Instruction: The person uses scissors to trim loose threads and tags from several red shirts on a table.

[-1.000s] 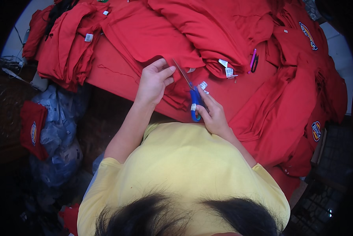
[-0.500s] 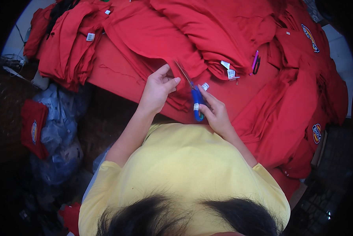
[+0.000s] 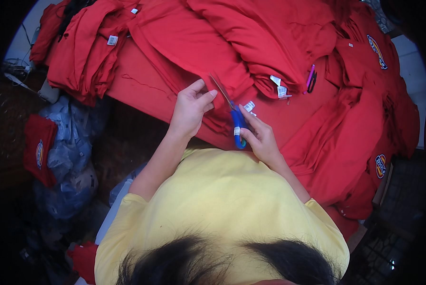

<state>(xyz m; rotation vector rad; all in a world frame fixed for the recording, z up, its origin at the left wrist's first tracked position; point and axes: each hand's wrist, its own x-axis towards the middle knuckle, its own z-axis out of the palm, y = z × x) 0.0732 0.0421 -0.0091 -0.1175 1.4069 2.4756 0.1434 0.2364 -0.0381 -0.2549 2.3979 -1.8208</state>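
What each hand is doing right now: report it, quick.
Left hand: partly curled at the red garment; whether it grips cannot be told.
Right hand: closed, holding the blue-handled scissors.

Garments (image 3: 339, 133) ranged along the table (image 3: 293, 116), scissors (image 3: 236, 119) over its near edge.
A stack (image 3: 82, 52) lies at the table's left end, a spread garment (image 3: 189, 45) across the middle with a bundle (image 3: 265, 40) just right of it; more garments cover the right end. The pen (image 3: 310, 72) lies between bundle and right-end garments. The scissors sit in the right hand (image 3: 261, 137), the left hand (image 3: 188, 109) just left of them. Plastic bags (image 3: 70, 159) lie below the near-left corner.
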